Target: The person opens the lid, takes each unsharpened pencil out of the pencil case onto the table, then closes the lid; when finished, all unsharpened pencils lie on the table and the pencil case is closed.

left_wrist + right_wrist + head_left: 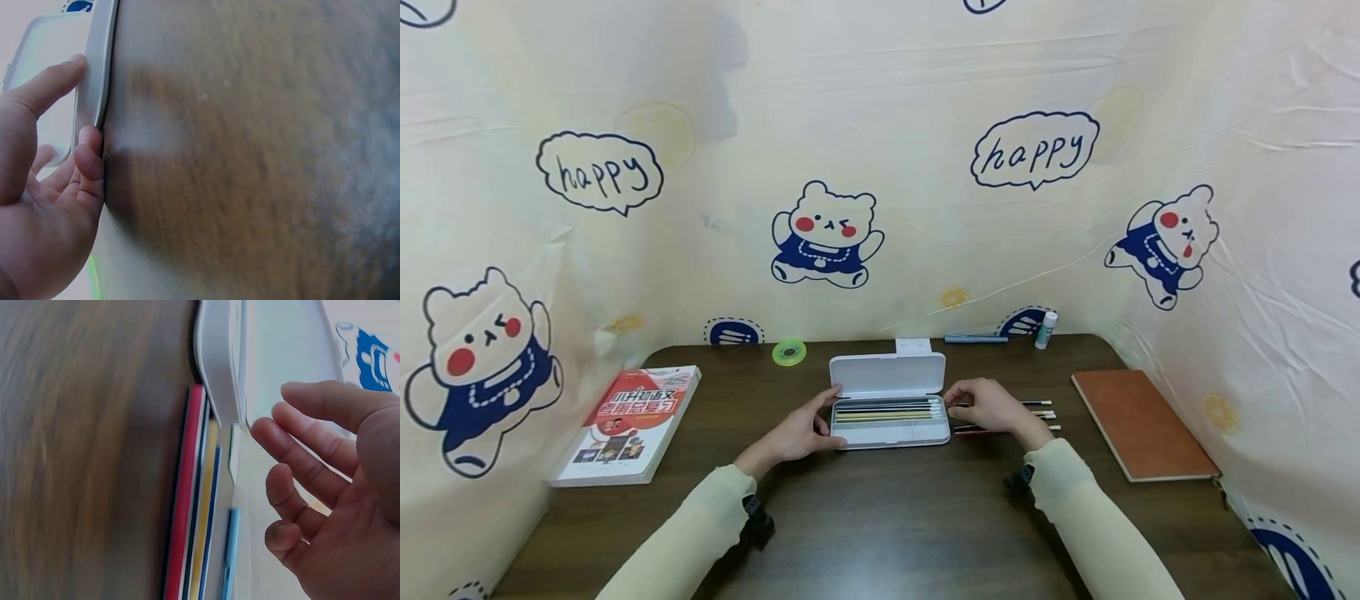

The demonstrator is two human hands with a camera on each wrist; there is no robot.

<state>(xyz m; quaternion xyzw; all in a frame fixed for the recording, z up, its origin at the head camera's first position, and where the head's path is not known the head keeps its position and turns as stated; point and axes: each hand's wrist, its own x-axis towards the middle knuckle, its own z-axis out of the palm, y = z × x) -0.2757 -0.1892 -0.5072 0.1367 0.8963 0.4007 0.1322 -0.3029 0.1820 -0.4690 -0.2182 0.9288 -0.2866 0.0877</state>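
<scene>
From the head view, your left hand (801,433) holds the left end of the open pencil case (891,421), thumb at the far corner and fingers curled along the near edge. The case sits mid-table (880,517) with its lid (887,373) standing up behind a row of pencils (887,410) inside. Your right hand (992,406) hovers over the loose pencils (1037,415) just right of the case; whether it pinches one you cannot tell from here. A book (628,425) lies far left, a notebook (1138,425) far right, a tape roll (789,352) and glue stick (1046,329) at the far edge.

In the left wrist view, your thumb (53,84) presses the case's rim (100,69) and one fingertip curls against the side wall.

In the right wrist view, your fingers (312,456) are spread and loosely bent, holding nothing, just beside the case's end (219,362), with the loose pencils lined up against it.

The risk, as I judge it: if your left grip slackens, a nudge from the right could slide the light case. A careless sweep could also roll the loose pencils toward the notebook.
</scene>
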